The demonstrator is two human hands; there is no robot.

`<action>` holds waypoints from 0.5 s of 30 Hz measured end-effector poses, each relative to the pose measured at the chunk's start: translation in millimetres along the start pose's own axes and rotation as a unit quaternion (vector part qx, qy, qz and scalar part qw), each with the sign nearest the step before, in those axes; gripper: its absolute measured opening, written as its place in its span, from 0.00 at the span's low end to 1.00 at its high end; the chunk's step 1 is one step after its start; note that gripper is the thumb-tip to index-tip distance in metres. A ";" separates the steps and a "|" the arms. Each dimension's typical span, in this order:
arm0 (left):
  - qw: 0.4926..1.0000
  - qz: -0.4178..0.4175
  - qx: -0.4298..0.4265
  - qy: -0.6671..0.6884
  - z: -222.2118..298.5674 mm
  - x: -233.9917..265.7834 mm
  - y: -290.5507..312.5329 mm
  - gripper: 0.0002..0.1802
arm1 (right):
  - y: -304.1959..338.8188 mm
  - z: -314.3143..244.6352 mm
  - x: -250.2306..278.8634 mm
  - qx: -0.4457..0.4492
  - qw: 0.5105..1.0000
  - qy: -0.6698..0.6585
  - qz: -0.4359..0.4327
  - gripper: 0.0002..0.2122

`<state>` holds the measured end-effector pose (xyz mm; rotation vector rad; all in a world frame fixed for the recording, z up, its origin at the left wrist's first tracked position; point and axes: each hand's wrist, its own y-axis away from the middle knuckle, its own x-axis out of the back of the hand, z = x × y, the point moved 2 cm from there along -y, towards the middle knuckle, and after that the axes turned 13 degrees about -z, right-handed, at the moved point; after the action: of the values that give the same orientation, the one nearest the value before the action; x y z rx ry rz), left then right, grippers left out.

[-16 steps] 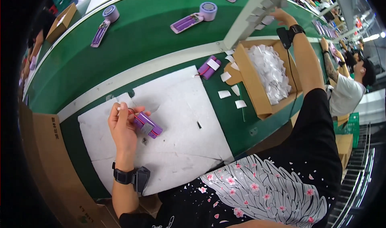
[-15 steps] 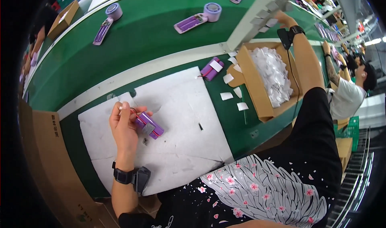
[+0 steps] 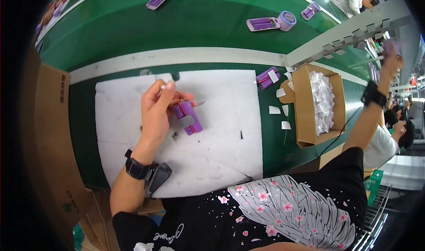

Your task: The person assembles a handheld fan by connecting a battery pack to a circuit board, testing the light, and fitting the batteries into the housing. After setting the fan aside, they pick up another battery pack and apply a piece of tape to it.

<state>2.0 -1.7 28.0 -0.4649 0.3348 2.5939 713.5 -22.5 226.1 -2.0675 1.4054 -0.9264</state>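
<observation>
My left hand [image 3: 157,107] is closed over the white foam sheet [image 3: 221,153], with thumb and fingers pinched at the red and black wires of a purple battery pack [image 3: 189,117]. A small white connector shows at the fingertips. The pack has a grey patch and a red wire along its side, and it hangs down from the fingers. Far out to the right, my right hand [image 3: 392,65] is raised near the end of the slanted grey post. A blurred purple shape lies at its fingers, which are smeared by motion, so their grip is unclear.
Another purple battery pack [image 3: 268,78] with a white label lies beside the foam. Loose white labels surround a cardboard box [image 3: 304,111] full of white pieces. Labels hang from the post [image 3: 349,34]. Purple assemblies with round ends [image 3: 287,21] sit on the green belt. Co-workers are at right.
My right hand has left the labels on the post and swung further right. My left hand still grips the battery pack, which now hangs more steeply. The whole view has shifted.
</observation>
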 end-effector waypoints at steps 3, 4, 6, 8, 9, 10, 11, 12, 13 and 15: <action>0.999 -0.014 -0.006 0.030 -0.9 -0.3 -5.4 0.15 | -11.1 -62.3 100.9 0.172 0.956 -0.129 -0.201 0.23; 0.999 -0.010 -0.004 0.033 -2.0 0.7 -7.4 0.15 | 5.8 -91.9 103.3 0.136 0.925 -0.219 -0.281 0.26; 0.999 0.016 -0.025 0.035 0.4 5.4 -7.8 0.15 | 69.6 -160.1 74.1 0.093 0.910 -0.213 -0.342 0.26; 0.998 0.019 -0.041 0.038 6.0 7.6 -13.6 0.15 | 131.9 -208.5 41.2 0.091 0.881 -0.133 -0.444 0.28; 0.996 0.044 -0.065 0.047 10.9 10.1 -15.4 0.15 | 161.1 -220.5 21.7 0.123 0.859 -0.071 -0.493 0.28; 0.992 0.065 -0.089 0.056 16.5 11.2 -17.8 0.14 | 198.2 -244.1 2.8 0.130 0.824 -0.068 -0.547 0.26; 0.988 0.085 -0.114 0.065 22.1 11.7 -19.6 0.14 | 234.6 -266.8 -15.4 0.137 0.786 -0.064 -0.599 0.24; 0.986 0.099 -0.123 0.059 20.0 23.0 -16.0 0.14 | 268.3 -271.7 -51.0 0.227 0.734 -0.027 -0.640 0.22; 0.981 0.116 -0.146 0.050 21.4 28.4 -14.9 0.15 | 294.6 -276.3 -78.7 0.306 0.678 0.024 -0.667 0.21; 0.970 0.140 -0.197 0.037 23.2 30.5 -16.6 0.15 | 344.3 -285.5 -113.7 0.374 0.643 0.022 -0.667 0.19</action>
<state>-21.1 32.4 35.1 -0.6949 -0.1084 2.9350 260.1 -44.5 143.0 -2.0472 -0.8249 -1.6328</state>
